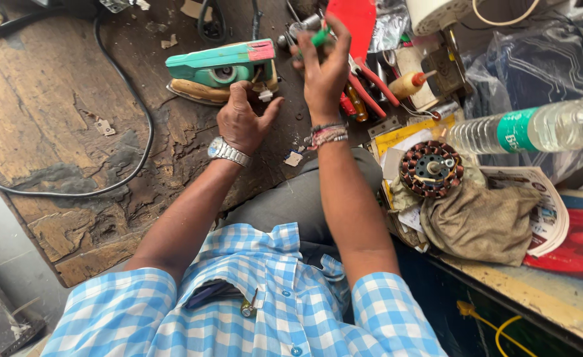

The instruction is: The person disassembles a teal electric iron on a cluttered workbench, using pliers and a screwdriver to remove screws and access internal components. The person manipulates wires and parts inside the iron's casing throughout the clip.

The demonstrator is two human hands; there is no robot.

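A teal clothes iron [222, 66] with a pink-tipped end lies on its side on the worn wooden bench [60, 125]. My left hand [242, 119], with a metal watch at the wrist, rests on the bench just below the iron, fingertips touching its underside. My right hand [324, 69], with thread bands on the wrist, is raised to the right of the iron and pinches a green-handled screwdriver [319, 36] between the fingers.
A black cable [139, 132] loops across the bench. Red-handled pliers [370, 86], a small glue bottle [410, 82], a copper-wound fan stator [430, 168] on a cloth, a plastic water bottle [536, 125] and papers crowd the right side.
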